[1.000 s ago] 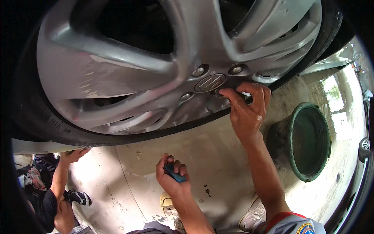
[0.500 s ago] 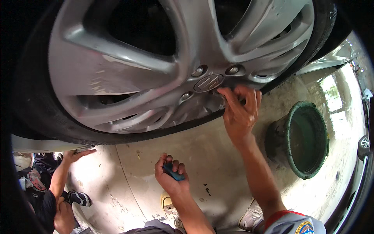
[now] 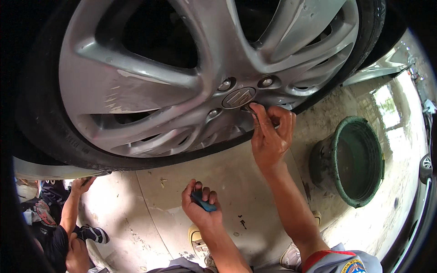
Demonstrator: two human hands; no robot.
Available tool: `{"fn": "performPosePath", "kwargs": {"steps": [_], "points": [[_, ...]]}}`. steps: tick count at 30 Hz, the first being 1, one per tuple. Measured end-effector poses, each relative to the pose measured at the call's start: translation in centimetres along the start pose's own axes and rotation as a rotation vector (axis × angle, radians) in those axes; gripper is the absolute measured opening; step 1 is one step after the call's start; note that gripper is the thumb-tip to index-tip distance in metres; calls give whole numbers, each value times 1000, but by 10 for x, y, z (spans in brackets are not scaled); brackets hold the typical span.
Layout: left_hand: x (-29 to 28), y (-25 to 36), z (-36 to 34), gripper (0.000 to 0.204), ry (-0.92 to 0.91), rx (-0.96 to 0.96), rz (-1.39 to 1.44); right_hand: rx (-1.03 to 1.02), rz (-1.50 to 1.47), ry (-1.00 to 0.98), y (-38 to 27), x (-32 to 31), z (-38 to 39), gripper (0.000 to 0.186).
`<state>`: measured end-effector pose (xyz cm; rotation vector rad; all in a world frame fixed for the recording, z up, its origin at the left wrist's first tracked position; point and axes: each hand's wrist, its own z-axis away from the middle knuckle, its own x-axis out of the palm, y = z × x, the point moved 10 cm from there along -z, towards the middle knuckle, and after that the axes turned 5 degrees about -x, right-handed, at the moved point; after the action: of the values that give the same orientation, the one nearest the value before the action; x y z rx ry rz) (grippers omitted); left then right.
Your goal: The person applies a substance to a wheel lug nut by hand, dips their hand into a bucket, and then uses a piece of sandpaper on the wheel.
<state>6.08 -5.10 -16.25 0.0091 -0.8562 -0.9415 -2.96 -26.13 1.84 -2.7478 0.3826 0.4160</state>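
Observation:
A silver alloy car wheel (image 3: 104, 77) with scuffed, pale patches fills the upper view, ringed by a black tyre (image 3: 102, 159). My right hand (image 3: 272, 136) reaches up to the hub just under the oval centre cap (image 3: 238, 97), fingers curled and pinched at the lower bolt recess; what they hold is dark and too small to make out. Silver bolt heads (image 3: 266, 82) surround the cap. My left hand (image 3: 202, 204) hangs below the tyre, palm upward, fingers curled round a blue block (image 3: 204, 204).
A dark green tub (image 3: 337, 136) stands on the pale concrete floor (image 3: 136, 227) at right. At lower left a co-worker's hand (image 3: 82, 184) is at the car's lower edge, their shoe (image 3: 95, 234) nearby. Another car (image 3: 425, 168) shows at the far right rim.
My right hand has shifted slightly leftward, still at the hub below the cap. The wheel sits a little higher and further left in view. The co-worker's fingers have curled more.

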Motion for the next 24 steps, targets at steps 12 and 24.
{"fn": "performPosePath", "kwargs": {"steps": [12,24], "points": [[15,-10,7,9,-44,-32,-45,221,19,96,0,-3,0,31],[14,-12,6,10,-111,-52,18,728,-181,70,14,7,30,20]]}}
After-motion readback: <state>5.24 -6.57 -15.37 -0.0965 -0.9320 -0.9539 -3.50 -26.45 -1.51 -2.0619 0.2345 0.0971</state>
